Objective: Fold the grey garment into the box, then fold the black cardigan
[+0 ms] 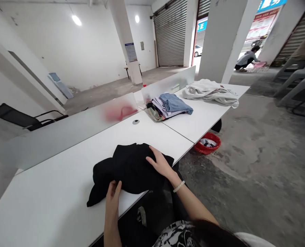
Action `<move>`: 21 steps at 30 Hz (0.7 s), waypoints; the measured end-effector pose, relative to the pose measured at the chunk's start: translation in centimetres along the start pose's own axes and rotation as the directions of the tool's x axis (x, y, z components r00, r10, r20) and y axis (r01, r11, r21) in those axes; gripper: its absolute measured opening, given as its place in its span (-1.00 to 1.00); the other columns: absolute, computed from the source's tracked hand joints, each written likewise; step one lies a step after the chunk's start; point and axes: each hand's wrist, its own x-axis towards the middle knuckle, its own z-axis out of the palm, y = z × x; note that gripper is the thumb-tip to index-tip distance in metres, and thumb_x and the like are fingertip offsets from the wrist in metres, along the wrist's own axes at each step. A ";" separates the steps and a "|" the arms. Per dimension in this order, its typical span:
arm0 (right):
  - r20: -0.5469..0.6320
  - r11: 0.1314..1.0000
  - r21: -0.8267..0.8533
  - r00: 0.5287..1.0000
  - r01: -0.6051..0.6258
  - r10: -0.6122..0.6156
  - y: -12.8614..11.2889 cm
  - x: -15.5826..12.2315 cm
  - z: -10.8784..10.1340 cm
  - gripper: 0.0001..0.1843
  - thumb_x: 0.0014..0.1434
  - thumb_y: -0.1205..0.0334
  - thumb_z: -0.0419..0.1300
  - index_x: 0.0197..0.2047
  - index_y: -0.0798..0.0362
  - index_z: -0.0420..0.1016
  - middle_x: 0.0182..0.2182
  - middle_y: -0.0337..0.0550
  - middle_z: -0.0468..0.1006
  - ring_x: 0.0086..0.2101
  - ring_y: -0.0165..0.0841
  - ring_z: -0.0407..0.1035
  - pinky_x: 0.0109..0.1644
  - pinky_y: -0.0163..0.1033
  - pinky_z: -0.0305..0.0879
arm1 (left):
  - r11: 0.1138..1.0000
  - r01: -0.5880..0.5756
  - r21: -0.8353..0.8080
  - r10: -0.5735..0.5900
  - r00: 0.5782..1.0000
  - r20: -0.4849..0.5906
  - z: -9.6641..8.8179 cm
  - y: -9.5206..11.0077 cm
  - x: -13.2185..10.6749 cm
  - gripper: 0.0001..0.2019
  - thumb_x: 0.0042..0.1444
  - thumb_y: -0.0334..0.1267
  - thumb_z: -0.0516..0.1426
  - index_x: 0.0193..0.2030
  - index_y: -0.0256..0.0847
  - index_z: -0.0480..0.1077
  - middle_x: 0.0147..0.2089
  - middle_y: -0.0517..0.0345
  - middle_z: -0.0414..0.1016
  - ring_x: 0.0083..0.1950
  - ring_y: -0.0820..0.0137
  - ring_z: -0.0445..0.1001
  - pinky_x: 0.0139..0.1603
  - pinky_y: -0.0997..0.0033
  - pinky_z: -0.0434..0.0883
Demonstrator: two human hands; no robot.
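Observation:
A black garment (133,168) lies bunched on the white table in front of me; its folds hide what kind it is. My left hand (113,192) is at its near left edge, with the thumb and curled fingers closed on the cloth. On the garment's right part rests my right hand (160,164), its thumb and index finger stretched out and apart. A pale bracelet (179,186) circles the right wrist.
A folded stack of clothes (168,106) with blue denim on top sits farther along the table (90,147). Beyond it lies a heap of white cloth (210,91). Frosted dividers (90,116) run behind. A red basin (207,151) stands on the floor; a person (247,59) crouches far right.

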 end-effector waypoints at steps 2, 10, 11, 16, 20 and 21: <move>0.101 0.994 -0.111 0.995 0.009 0.002 1.3 -0.3 1.1 -0.36 0.17 -0.05 0.16 0.24 0.08 0.21 0.24 0.14 0.19 0.25 -0.04 0.03 0.27 0.13 0.01 | 0.993 0.075 0.086 -0.084 0.991 0.106 -1.8 -0.6 -1.8 -0.50 -0.11 0.15 0.20 -0.12 -0.16 0.42 -0.01 0.03 0.49 0.13 0.11 0.40 0.21 0.15 0.29; -0.008 0.957 -0.289 1.000 0.019 -0.022 4.2 0.2 2.8 -0.67 0.27 0.18 0.03 0.07 0.04 0.32 0.18 0.08 0.28 0.20 -0.10 0.10 0.12 0.07 0.19 | 0.877 0.147 0.458 -0.084 0.985 -0.154 -7.9 0.0 -6.6 -0.51 -0.03 0.22 0.02 -0.15 -0.07 0.45 0.02 0.05 0.50 0.13 0.05 0.39 0.04 0.06 0.40; -0.039 0.944 -0.329 0.999 -0.001 -0.013 4.4 0.1 2.9 -0.59 0.25 0.16 0.05 0.15 0.06 0.25 0.15 0.11 0.30 0.17 -0.07 0.14 0.10 0.09 0.20 | 0.865 0.152 0.477 -0.049 0.974 -0.223 -8.4 -0.1 -6.4 -0.52 -0.02 0.21 0.00 -0.13 -0.06 0.43 0.03 0.05 0.50 0.11 0.04 0.41 0.04 0.03 0.40; -0.064 0.886 -0.460 0.998 -0.052 0.025 4.1 -0.1 2.7 -0.57 0.24 0.10 0.08 0.11 0.11 0.29 -0.09 0.12 0.46 -0.06 -0.04 0.32 -0.01 0.06 0.22 | 0.835 0.036 0.550 0.169 0.932 -0.319 -8.5 -1.5 -3.4 -0.34 0.06 0.14 0.01 0.22 -0.23 0.19 0.25 -0.18 0.25 0.19 0.01 0.32 0.13 -0.01 0.32; 0.088 0.903 -0.429 0.995 0.004 0.038 3.8 0.7 1.4 -0.72 0.25 0.13 0.07 -0.03 0.09 0.35 -0.18 0.03 0.52 -0.14 -0.11 0.39 -0.03 -0.03 0.21 | 0.667 -0.111 0.737 0.363 0.912 -0.190 -6.6 -3.1 -0.7 -0.39 0.14 -0.01 -0.05 0.19 -0.48 0.21 0.23 -0.40 0.24 0.30 -0.07 0.15 0.27 -0.11 0.10; 0.118 0.907 -0.421 0.992 0.008 0.046 3.9 1.1 1.1 -0.73 0.26 0.13 0.06 -0.03 0.08 0.34 -0.20 0.01 0.53 -0.17 -0.13 0.40 -0.06 -0.07 0.22 | 0.648 -0.147 0.748 0.371 0.918 -0.141 -6.3 -3.4 -0.3 -0.43 0.15 -0.03 -0.06 0.15 -0.47 0.25 0.18 -0.40 0.30 0.26 -0.07 0.21 0.24 -0.10 0.14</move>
